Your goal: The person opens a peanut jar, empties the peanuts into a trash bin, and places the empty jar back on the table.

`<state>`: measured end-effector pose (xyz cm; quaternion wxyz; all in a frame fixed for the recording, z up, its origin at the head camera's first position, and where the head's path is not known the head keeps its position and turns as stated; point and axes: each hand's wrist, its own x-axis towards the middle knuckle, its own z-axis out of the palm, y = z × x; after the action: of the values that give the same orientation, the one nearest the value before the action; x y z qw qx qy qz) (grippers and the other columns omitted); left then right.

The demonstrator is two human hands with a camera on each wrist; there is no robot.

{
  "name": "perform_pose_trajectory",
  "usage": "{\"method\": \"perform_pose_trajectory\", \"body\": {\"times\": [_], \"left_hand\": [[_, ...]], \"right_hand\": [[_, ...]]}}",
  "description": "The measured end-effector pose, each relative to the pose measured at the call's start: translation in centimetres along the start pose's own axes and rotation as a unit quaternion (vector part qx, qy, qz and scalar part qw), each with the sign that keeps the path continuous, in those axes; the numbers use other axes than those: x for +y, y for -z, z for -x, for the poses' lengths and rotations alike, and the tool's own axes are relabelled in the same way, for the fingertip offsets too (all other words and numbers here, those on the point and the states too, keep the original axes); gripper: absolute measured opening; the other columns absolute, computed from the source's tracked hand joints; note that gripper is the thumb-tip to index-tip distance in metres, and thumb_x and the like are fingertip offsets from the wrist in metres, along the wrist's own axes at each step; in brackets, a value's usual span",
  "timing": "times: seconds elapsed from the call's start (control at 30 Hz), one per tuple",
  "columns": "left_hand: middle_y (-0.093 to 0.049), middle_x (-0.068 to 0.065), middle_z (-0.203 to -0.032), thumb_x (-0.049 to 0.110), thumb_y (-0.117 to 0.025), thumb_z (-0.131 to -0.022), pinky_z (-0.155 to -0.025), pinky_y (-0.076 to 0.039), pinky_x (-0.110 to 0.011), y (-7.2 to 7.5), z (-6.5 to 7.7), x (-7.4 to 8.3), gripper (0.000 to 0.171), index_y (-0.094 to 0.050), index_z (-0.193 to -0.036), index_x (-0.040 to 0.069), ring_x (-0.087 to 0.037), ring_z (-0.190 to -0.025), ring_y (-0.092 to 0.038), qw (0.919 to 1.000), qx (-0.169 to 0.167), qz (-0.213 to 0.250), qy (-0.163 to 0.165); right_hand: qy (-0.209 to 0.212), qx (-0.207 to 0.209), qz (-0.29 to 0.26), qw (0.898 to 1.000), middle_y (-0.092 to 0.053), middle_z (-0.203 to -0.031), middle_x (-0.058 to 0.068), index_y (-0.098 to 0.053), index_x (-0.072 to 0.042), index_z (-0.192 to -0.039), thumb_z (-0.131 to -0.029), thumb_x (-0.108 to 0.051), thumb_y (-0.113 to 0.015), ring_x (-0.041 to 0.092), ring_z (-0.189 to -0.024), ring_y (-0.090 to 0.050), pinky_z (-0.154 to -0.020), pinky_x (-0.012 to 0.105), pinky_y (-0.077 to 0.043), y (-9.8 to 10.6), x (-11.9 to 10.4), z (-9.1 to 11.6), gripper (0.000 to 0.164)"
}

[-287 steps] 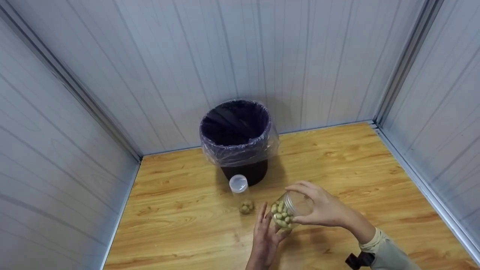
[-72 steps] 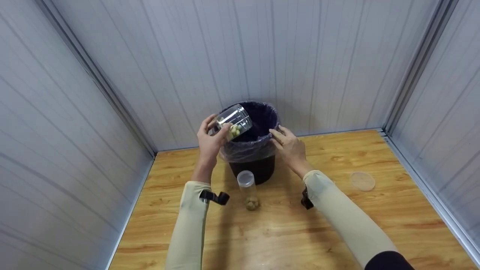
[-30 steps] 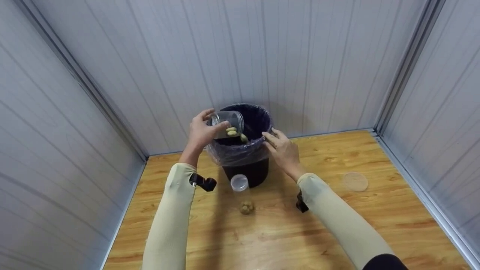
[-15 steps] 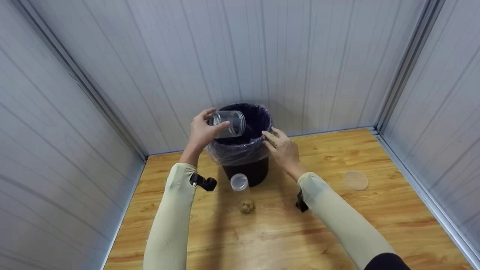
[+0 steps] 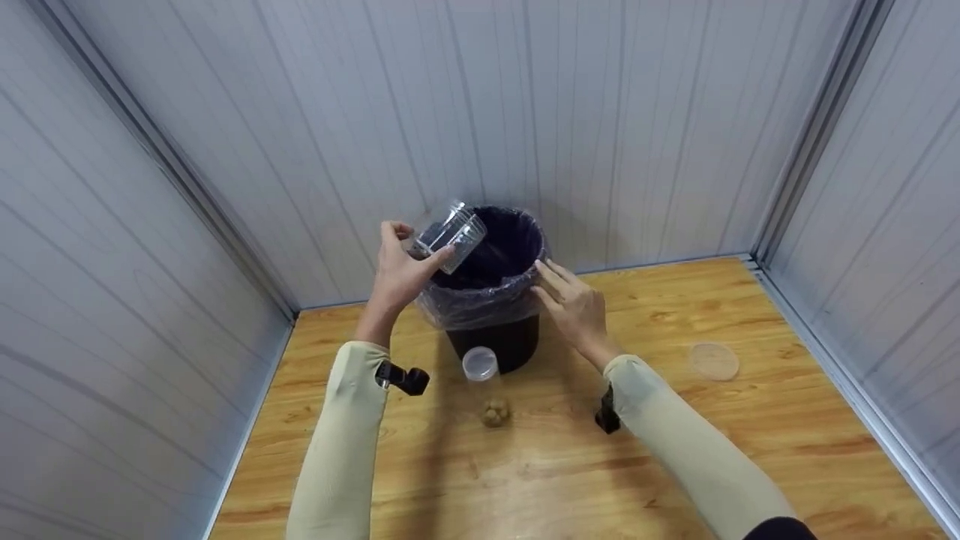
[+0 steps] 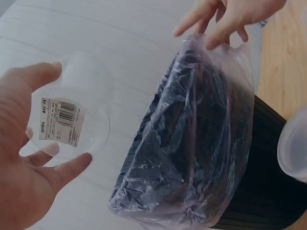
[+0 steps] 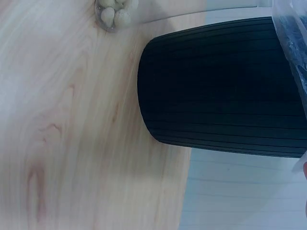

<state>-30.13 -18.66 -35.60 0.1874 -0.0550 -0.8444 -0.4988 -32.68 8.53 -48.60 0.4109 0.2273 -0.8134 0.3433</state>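
My left hand (image 5: 401,270) grips a clear plastic jar (image 5: 452,236), which is tilted over the left side of the bin opening with no pieces visible inside. A printed label (image 6: 61,122) shows through the jar in the left wrist view. My right hand (image 5: 574,304) pinches the rolled edge of the purple plastic bin liner (image 5: 480,304) at the right rim. The liner hangs over a black ribbed trash bin (image 7: 216,86); the bin's bottom is hidden. Only a fingertip of the right hand shows in the right wrist view.
In front of the bin stands a tall clear tub with a translucent lid (image 5: 480,363) and several pale pieces (image 5: 495,412) at its bottom. A loose round lid (image 5: 714,361) lies on the wooden surface (image 5: 540,472) at right. White panel walls (image 5: 637,135) enclose the back and sides.
The jar, earlier full of yellow-green oval pieces, passed to my left hand, and the last visible pieces fell into the bin. Its mouth has now tipped upward. The loose lid came onto the surface.
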Motion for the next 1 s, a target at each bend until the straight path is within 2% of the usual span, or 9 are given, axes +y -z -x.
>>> {"method": "perform_pose_trajectory", "body": {"times": [0.1,0.2,0.3,0.37,0.5,0.57,0.67,0.8,1.0], "left_hand": [[-0.044,-0.018,-0.124,0.032,-0.082,-0.074,-0.087,-0.047,-0.038,0.2,0.4,-0.2,0.076,-0.038,-0.131,0.005,-0.029,-0.103,-0.052,0.9998,0.015,-0.016,0.0],[-0.042,-0.016,-0.127,0.029,-0.082,-0.072,-0.095,-0.042,-0.036,0.5,0.7,-0.7,0.079,-0.042,-0.136,0.005,-0.029,-0.114,-0.046,0.9991,0.032,-0.026,-0.006],[-0.043,-0.016,-0.127,0.025,-0.084,-0.071,-0.098,-0.041,-0.035,0.9,0.9,-1.2,0.077,-0.043,-0.131,0.001,-0.028,-0.12,-0.046,0.9986,0.049,-0.004,-0.022],[-0.047,-0.015,-0.125,0.022,-0.086,-0.07,-0.099,-0.042,-0.034,1.1,1.0,-1.5,0.076,-0.041,-0.127,-0.001,-0.026,-0.119,-0.049,0.9976,0.058,0.02,-0.034],[-0.054,-0.011,-0.118,0.021,-0.088,-0.068,-0.09,-0.045,-0.032,1.5,1.3,-2.2,0.072,-0.043,-0.121,0.0,-0.022,-0.109,-0.052,0.9942,0.086,0.038,-0.052],[-0.056,-0.009,-0.115,0.021,-0.088,-0.067,-0.087,-0.045,-0.032,1.8,1.4,-2.5,0.071,-0.045,-0.12,0.001,-0.02,-0.105,-0.051,0.9931,0.097,0.032,-0.058],[-0.057,-0.009,-0.113,0.02,-0.088,-0.068,-0.087,-0.045,-0.033,2.2,1.7,-2.8,0.078,-0.043,-0.13,0.003,-0.02,-0.102,-0.051,0.9923,0.102,0.029,-0.064],[-0.056,-0.011,-0.114,0.019,-0.086,-0.069,-0.09,-0.045,-0.034,2.7,2.2,-3.1,0.087,-0.039,-0.141,0.004,-0.021,-0.103,-0.052,0.9914,0.106,0.007,-0.076],[-0.054,-0.015,-0.118,0.014,-0.086,-0.063,-0.093,-0.046,-0.037,3.3,3.0,-3.5,0.085,-0.041,-0.134,-0.002,-0.024,-0.108,-0.054,0.9879,0.129,-0.01,-0.086]], "right_hand": [[-0.002,0.021,-0.014,1.0,-0.067,-0.12,0.01,-0.067,-0.014,-0.126,-0.088,-0.024,-0.074,0.023,-0.083,-0.069,-0.054,0.038,-0.054,0.5,0.2,0.8,0.04],[-0.022,0.027,-0.033,0.999,-0.066,-0.12,0.01,-0.066,-0.012,-0.127,-0.089,-0.022,-0.072,0.021,-0.077,-0.069,-0.057,0.038,-0.056,1.1,0.3,1.6,0.04],[-0.05,0.022,-0.049,0.997,-0.066,-0.121,0.01,-0.064,-0.011,-0.129,-0.09,-0.023,-0.071,0.021,-0.078,-0.07,-0.063,0.04,-0.057,1.7,0.5,2.1,0.041],[-0.064,0.022,-0.061,0.996,-0.066,-0.12,0.01,-0.064,-0.011,-0.128,-0.091,-0.022,-0.071,0.021,-0.076,-0.07,-0.064,0.042,-0.057,2.0,0.7,2.3,0.04],[-0.074,0.023,-0.085,0.993,-0.067,-0.117,0.007,-0.066,-0.012,-0.126,-0.091,-0.02,-0.07,0.018,-0.071,-0.068,-0.062,0.039,-0.057,2.3,1.1,2.6,0.036],[-0.073,0.022,-0.094,0.993,-0.067,-0.115,0.006,-0.067,-0.011,-0.124,-0.091,-0.019,-0.07,0.017,-0.07,-0.067,-0.061,0.036,-0.057,2.4,1.4,2.8,0.033],[-0.069,0.018,-0.102,0.992,-0.068,-0.112,0.005,-0.068,-0.009,-0.121,-0.091,-0.016,-0.07,0.016,-0.069,-0.067,-0.061,0.033,-0.057,2.4,1.7,3.1,0.031],[-0.068,0.012,-0.106,0.992,-0.068,-0.109,0.004,-0.068,-0.008,-0.118,-0.091,-0.014,-0.07,0.015,-0.068,-0.066,-0.06,0.036,-0.056,2.5,2.1,3.7,0.028],[-0.078,-0.01,-0.114,0.99,-0.068,-0.111,0.008,-0.068,-0.008,-0.119,-0.094,-0.015,-0.066,0.012,-0.069,-0.065,-0.059,0.034,-0.055,2.6,2.7,4.9,0.026]]}}
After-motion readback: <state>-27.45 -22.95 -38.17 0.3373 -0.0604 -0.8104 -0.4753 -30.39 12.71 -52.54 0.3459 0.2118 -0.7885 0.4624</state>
